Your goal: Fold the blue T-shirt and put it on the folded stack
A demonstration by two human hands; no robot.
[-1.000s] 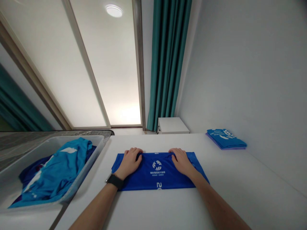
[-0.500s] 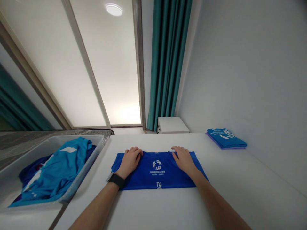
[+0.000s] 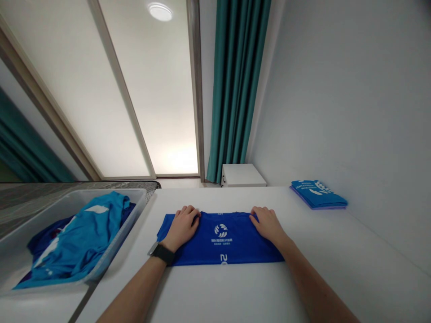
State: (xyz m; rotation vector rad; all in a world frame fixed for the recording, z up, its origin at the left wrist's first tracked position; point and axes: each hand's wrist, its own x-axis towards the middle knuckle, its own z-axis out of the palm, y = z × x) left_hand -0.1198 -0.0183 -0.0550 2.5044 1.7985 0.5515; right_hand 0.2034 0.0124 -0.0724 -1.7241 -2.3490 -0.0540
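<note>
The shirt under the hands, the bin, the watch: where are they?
Shirt (image 3: 222, 249): head view, on cloth just below the lettering.
Bin (image 3: 138, 198): head view, wall near far right corner.
Watch (image 3: 164, 254): head view, on the black strap.

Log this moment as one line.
left hand: on blue garment, left part | right hand: at its far edge, right part | folded stack: table's right side | white bin: rumpled clothes inside

Tall frosted pale panels (image 3: 164, 89), brightest near the bottom, show a round white light (image 3: 160, 12). Pleated teal fabric curtain (image 3: 237, 89) hangs beside plain grey-white wall (image 3: 353, 98); boxy white cabinet (image 3: 243, 175) near its foot.
</note>
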